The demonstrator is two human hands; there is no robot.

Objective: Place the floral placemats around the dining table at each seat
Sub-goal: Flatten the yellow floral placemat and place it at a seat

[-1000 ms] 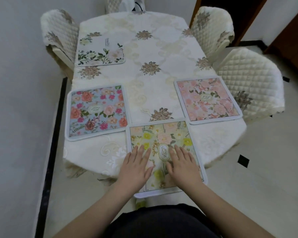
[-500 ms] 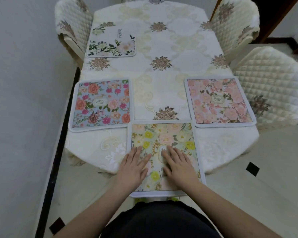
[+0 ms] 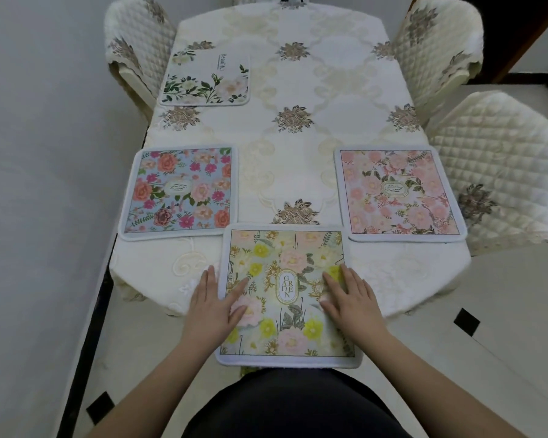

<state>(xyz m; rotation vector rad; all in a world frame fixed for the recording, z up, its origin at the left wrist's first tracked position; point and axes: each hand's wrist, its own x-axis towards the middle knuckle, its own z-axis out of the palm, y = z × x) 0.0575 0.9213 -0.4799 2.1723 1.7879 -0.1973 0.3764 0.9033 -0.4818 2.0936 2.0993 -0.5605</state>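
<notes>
I am looking down at the dining table (image 3: 298, 172), covered with a cream embroidered cloth, and I am pressing both hands flat on the yellow "GARDEN" placemat (image 3: 287, 292) at the near end. My left hand (image 3: 214, 306) is lying with straight fingers across the mat's left border, partly on the mat and partly on the cloth, and my right hand (image 3: 351, 298) is lying flat on the mat's right part; neither hand is gripping anything. This mat is hanging a little over the near edge of the table, toward my body. Three other mats are lying on the table: the blue placemat (image 3: 179, 192) at the near left seat, the pink placemat (image 3: 399, 194) at the near right seat beside a quilted chair (image 3: 500, 172), and the white "Beautiful" placemat (image 3: 206, 80) at the far left seat. I am judging that I am smoothing and aligning the mat for the end seat, so this step is almost finished. The far right seat, by the second chair (image 3: 437, 49), is showing no mat, and I cannot see the far end clearly. I am not seeing any spare mat here, so the next move is probably calling for pushing this mat slightly forward, then lifting my hands and fetching another one.
</notes>
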